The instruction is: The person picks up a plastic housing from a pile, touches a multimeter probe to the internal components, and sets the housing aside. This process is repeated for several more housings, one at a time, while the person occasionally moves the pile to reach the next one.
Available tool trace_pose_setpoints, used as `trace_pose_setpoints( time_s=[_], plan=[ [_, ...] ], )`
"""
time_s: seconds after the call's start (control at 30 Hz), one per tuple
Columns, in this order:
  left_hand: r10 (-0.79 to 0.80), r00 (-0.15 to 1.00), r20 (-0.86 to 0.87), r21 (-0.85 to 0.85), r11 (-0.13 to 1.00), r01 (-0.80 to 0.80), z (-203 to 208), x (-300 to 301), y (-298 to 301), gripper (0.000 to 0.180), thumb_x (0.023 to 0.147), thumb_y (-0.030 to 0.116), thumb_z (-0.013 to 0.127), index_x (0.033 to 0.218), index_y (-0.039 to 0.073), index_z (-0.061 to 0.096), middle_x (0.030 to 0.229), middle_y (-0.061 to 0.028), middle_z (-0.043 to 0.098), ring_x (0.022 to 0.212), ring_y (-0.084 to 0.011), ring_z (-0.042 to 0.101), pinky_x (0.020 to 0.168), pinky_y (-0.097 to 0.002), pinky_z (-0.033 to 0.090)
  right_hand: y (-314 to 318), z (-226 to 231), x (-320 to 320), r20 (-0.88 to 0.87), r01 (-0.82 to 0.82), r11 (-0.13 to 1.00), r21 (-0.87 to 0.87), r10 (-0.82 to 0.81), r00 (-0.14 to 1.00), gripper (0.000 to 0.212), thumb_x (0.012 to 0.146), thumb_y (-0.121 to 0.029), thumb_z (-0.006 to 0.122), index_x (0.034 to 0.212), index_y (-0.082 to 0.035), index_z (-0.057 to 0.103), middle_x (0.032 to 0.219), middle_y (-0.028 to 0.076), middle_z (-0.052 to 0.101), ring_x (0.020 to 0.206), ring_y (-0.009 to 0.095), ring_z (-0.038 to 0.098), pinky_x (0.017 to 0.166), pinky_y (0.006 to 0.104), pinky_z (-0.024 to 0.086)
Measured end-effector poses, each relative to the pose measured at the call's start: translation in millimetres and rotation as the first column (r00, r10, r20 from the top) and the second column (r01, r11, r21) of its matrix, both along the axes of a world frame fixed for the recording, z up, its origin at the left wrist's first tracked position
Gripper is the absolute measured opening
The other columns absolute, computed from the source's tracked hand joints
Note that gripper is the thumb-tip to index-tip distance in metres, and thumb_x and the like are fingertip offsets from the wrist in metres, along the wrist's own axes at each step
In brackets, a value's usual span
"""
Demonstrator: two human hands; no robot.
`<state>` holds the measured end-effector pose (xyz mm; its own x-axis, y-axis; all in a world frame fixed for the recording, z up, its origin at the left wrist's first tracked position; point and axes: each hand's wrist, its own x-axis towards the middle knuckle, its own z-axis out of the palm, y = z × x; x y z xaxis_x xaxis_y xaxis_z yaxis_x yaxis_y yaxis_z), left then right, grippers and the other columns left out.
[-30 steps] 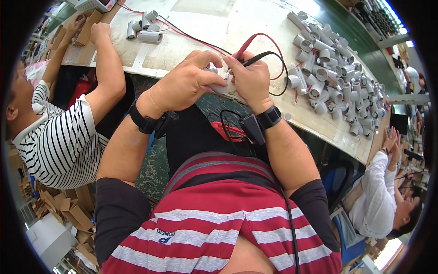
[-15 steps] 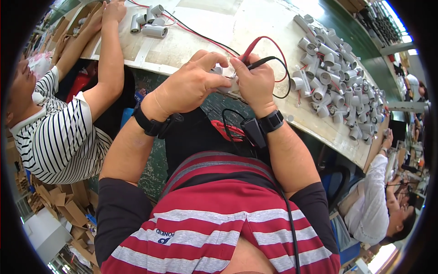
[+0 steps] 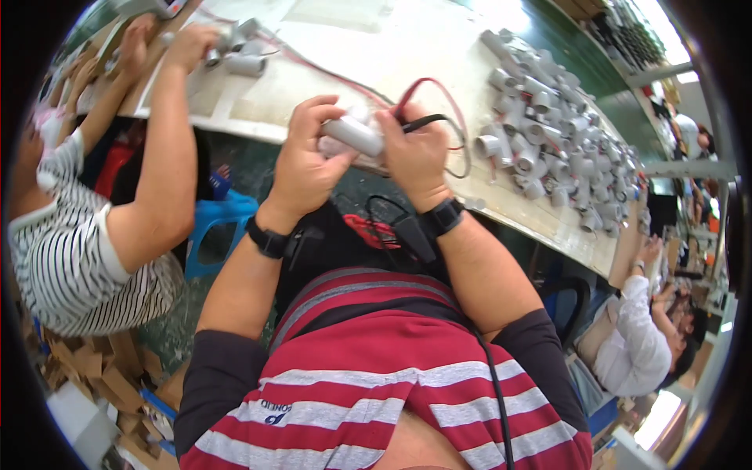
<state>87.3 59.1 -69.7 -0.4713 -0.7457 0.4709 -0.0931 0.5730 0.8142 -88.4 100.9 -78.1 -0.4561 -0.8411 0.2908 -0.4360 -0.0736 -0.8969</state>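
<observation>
- My left hand (image 3: pixel 309 160) grips a grey plastic cylinder (image 3: pixel 354 135).
- My right hand (image 3: pixel 415 153) pinches a black probe (image 3: pixel 423 122) with red wire (image 3: pixel 439 90) against it.
- A pile of grey cylinders (image 3: pixel 548 149) lies on the table (image 3: pixel 368 55).

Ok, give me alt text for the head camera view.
Both hands, left hand and right hand, hold a grey cylindrical part with red and black wires over a workbench; a pile of similar parts lies to the right.
</observation>
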Motion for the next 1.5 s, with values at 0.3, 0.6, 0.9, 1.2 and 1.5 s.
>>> trace_pose_setpoints(
  time_s=[0.3, 0.6, 0.9, 1.2, 1.5],
  plan=[
    [-0.097, 0.901, -0.424, 0.536, 0.775, 0.335, -0.7, -11.1, 5.2, 0.075, 0.092, -0.011, 0.064, 0.158, 0.006, 0.034, 0.143, -0.0134, 0.052, 0.129, -0.0208, 0.057, 0.109, -0.0349, 0.046, 3.1, 7.1, 5.3, 0.032, -0.002, 0.998, -0.061, 0.004, 0.999, 0.02, 0.092, -0.02, 0.075, 0.086, -0.001, 0.069, 0.071, 0.016, 0.064, 0.064, 0.028, 0.062, 0.062, 0.0375, 0.049],
    [0.088, 0.934, -0.347, 0.554, 0.823, 0.128, 4.8, -23.9, 8.0, 0.083, 0.094, -0.009, 0.067, 0.163, 0.007, 0.022, 0.145, -0.0166, 0.054, 0.125, -0.0224, 0.059, 0.106, -0.0338, 0.05, 4.4, 8.6, 4.1, -0.002, -0.003, 0.999, -0.054, 0.003, 1.0, 0.022, 0.093, -0.022, 0.075, 0.09, -0.002, 0.068, 0.079, 0.018, 0.066, 0.074, 0.035, 0.066, 0.067, 0.0394, 0.052],
    [0.207, 0.91, -0.36, 0.652, 0.753, 0.087, 6.8, -16.5, 7.4, 0.079, 0.091, -0.009, 0.069, 0.158, 0.005, 0.028, 0.143, -0.0164, 0.056, 0.119, -0.0216, 0.062, 0.096, -0.0323, 0.056, -2.4, -5.4, 12.6, -0.076, -0.045, 0.989, -0.14, 0.034, 0.997, 0.02, 0.094, -0.02, 0.074, 0.091, 0.0, 0.068, 0.076, 0.017, 0.067, 0.07, 0.029, 0.066, 0.066, 0.0386, 0.051],
    [0.103, 0.963, -0.25, 0.539, 0.841, 0.05, 1.4, -24.1, 7.5, 0.072, 0.089, -0.009, 0.071, 0.152, 0.004, 0.038, 0.124, -0.0118, 0.062, 0.107, -0.0187, 0.067, 0.089, -0.0297, 0.057, 4.9, 19.1, 3.3, -0.019, 0.017, 1.0, -0.008, -0.018, 1.0, 0.02, 0.092, -0.018, 0.077, 0.087, 0.0, 0.071, 0.072, 0.013, 0.067, 0.061, 0.019, 0.061, 0.059, 0.0332, 0.047],
    [0.164, 0.968, -0.192, 0.472, 0.88, -0.055, 3.2, -9.6, -18.5, 0.075, 0.09, -0.005, 0.07, 0.154, 0.001, 0.032, 0.12, -0.0136, 0.064, 0.106, -0.0192, 0.067, 0.088, -0.0323, 0.058, 5.5, 12.2, 0.9, -0.013, -0.028, 0.994, -0.106, 0.027, 1.0, 0.018, 0.091, -0.016, 0.078, 0.087, 0.0, 0.071, 0.071, 0.014, 0.065, 0.061, 0.021, 0.06, 0.058, 0.0344, 0.045]
  ],
)
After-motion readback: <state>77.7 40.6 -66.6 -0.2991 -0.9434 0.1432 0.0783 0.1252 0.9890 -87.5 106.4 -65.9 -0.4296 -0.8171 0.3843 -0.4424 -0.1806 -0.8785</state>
